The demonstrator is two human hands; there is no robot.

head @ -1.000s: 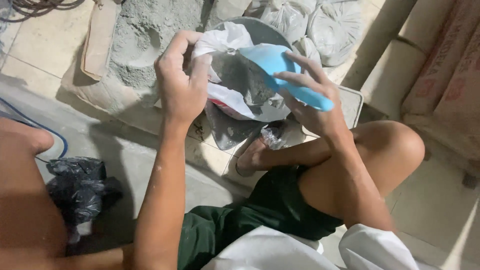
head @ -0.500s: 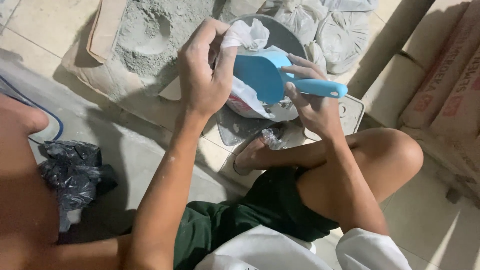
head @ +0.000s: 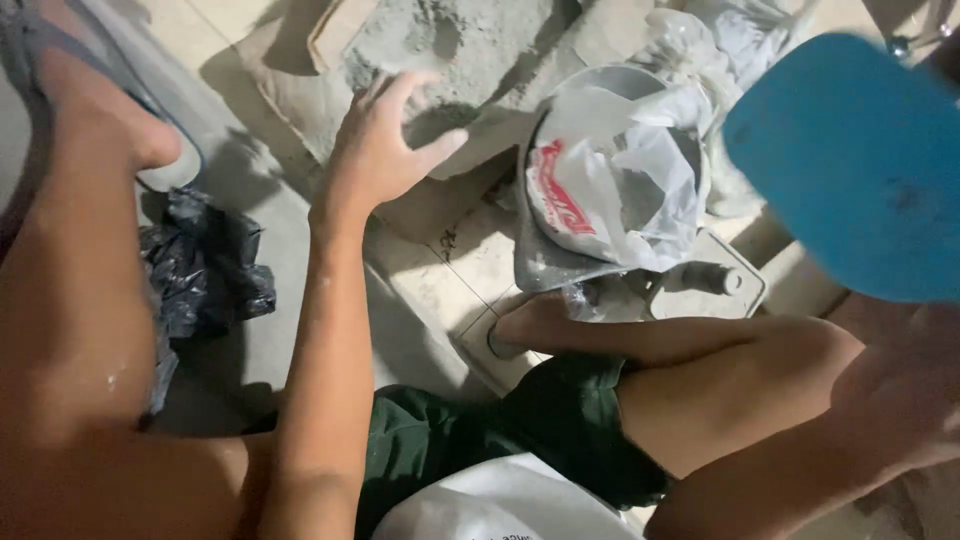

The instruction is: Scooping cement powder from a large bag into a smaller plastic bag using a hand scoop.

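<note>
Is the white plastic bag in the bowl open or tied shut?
Open. The white plastic bag has its mouth spread wide over the grey bowl, with grey powder visible inside. Neither hand touches it.

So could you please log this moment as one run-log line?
left hand: open, above grey powder heap | right hand: holds blue scoop near camera | plastic bag: open in pan
</note>
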